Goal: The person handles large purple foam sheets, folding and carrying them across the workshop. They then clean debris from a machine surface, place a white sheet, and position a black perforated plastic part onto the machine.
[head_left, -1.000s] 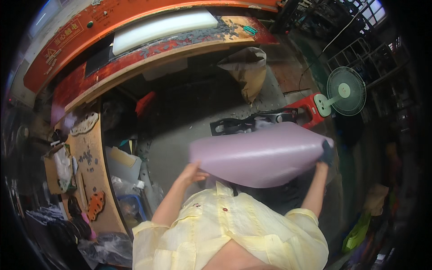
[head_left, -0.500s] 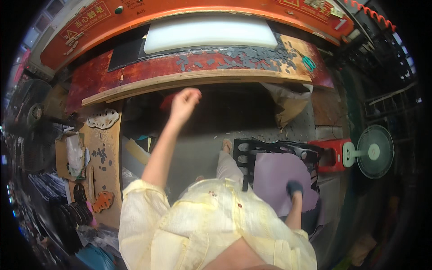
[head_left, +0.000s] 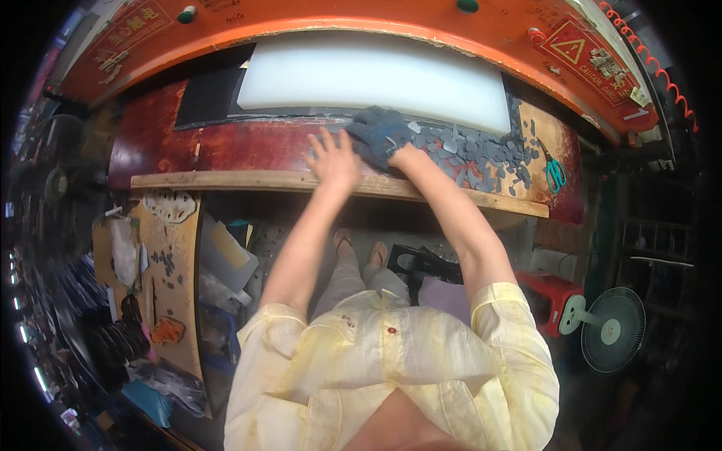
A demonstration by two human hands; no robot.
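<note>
Where the far side of the white slab (head_left: 376, 79) ends, a big orange machine (head_left: 338, 11) goes all the way across. Under the slab and out past both its ends is a long red table (head_left: 256, 154), with a wooden strip (head_left: 248, 180) along the side nearest the person. To the left of the slab and nearer the person, a tan bench (head_left: 180, 301) holds odds and ends. To the right of the slab and much nearer the person is a round fan (head_left: 613, 328). A purple sheet (head_left: 444, 297) sits low down on the person's side of the slab, partly hidden.

Two hands reach to the near side of the slab, close together. The right hand (head_left: 382, 135) wears a dark glove and is right up by the slab's near edge. How far its fingers are open, and if they hold something, I cannot tell. The left hand (head_left: 333, 161) is bare, a bit farther from the slab, with its fingers spread wide. It holds nothing I can see. It is blurry, so I cannot tell if it touches the table.

Off the slab's right end are scissors (head_left: 555, 174) with green handles. Lots of little grey bits (head_left: 470, 154) lie along the near right part of the slab, just right of the glove.
</note>
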